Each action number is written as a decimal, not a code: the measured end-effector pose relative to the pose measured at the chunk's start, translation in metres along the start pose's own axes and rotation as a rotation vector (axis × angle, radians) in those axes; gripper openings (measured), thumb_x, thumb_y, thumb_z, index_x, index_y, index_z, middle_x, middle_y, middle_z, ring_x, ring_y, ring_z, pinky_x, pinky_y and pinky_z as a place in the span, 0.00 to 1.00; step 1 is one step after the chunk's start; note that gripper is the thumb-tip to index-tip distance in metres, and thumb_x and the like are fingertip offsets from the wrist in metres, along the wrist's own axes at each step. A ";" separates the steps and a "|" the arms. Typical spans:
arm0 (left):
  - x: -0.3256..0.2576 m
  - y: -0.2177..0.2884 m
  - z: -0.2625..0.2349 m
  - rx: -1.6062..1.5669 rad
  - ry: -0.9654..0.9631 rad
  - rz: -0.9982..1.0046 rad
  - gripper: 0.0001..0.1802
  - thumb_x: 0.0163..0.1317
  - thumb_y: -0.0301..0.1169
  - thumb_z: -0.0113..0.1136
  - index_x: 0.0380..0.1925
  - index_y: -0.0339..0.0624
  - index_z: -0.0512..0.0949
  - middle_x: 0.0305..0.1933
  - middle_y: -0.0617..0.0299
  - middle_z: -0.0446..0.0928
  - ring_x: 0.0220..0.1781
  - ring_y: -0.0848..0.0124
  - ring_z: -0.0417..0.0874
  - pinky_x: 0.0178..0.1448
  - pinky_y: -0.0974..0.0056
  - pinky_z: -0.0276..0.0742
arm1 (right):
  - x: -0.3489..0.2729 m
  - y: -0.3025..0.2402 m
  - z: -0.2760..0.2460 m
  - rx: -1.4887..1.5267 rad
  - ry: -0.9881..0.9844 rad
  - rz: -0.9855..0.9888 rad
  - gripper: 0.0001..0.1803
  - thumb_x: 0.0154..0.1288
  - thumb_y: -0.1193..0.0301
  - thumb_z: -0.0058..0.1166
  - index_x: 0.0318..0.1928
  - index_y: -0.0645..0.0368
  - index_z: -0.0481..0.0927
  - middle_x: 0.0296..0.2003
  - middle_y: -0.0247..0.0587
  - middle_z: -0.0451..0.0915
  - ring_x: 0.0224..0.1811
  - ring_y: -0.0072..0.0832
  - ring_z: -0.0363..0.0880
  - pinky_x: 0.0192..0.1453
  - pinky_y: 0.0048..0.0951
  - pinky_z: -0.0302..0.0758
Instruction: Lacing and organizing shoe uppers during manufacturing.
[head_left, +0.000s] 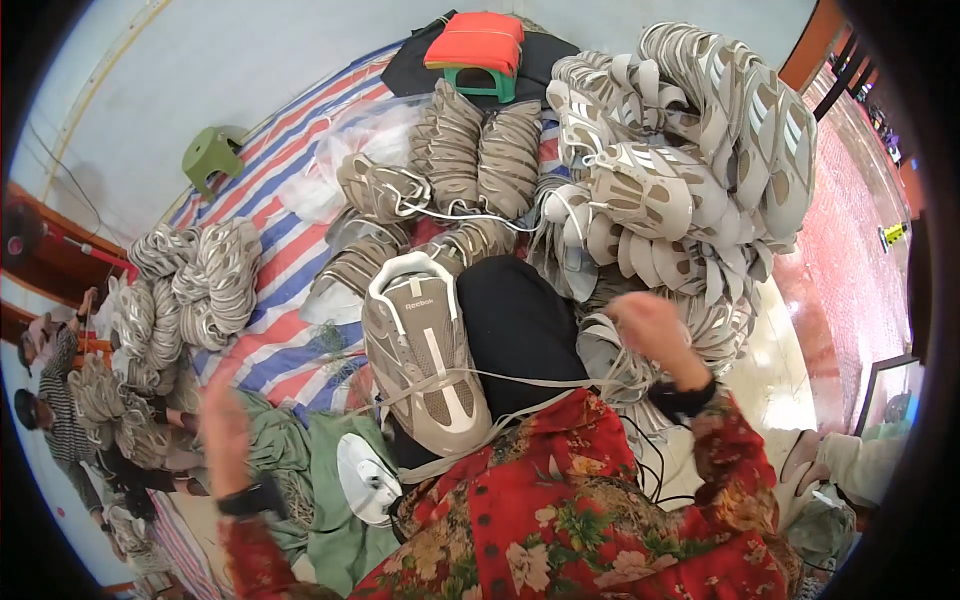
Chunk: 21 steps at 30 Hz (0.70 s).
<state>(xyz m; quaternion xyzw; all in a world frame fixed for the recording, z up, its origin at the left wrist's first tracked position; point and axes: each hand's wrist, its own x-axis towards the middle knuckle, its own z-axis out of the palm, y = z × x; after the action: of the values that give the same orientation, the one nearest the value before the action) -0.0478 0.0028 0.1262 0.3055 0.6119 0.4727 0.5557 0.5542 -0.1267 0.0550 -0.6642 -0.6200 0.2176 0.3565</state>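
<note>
A brown and grey shoe upper (pixel 425 330) with white trim rests across my lap, toe toward me. A thin pale lace (pixel 520 388) crosses its front and runs to the right, below my right hand. My right hand (pixel 655 332) is raised beside the heaped uppers with curled fingers; whether the lace is in them I cannot make out. Out to the left, my left hand (pixel 226 425) is smeared by motion, above a green cloth (pixel 340 490). Both wrists wear dark bands.
Bundled shoe uppers (pixel 690 190) pile high at the right, with more bundles (pixel 450 150) ahead and at the left (pixel 215 280). A striped sheet (pixel 290 250) covers the floor. Green stools (pixel 210 160) stand near the wall. Another person (pixel 60 400) sits at far left.
</note>
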 end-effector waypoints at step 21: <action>-0.059 -0.046 0.256 1.436 -0.829 0.501 0.09 0.51 0.34 0.54 0.28 0.44 0.80 0.31 0.48 0.80 0.37 0.48 0.81 0.41 0.47 0.76 | 0.017 -0.123 0.125 -0.035 -0.253 -0.146 0.07 0.61 0.69 0.51 0.32 0.59 0.78 0.24 0.49 0.77 0.29 0.48 0.78 0.33 0.44 0.74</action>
<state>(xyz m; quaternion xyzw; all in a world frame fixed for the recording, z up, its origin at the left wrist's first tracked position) 0.2183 -0.0059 0.1231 0.8560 0.4251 -0.0693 0.2859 0.3835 -0.0872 0.0676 -0.5906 -0.7105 0.2622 0.2787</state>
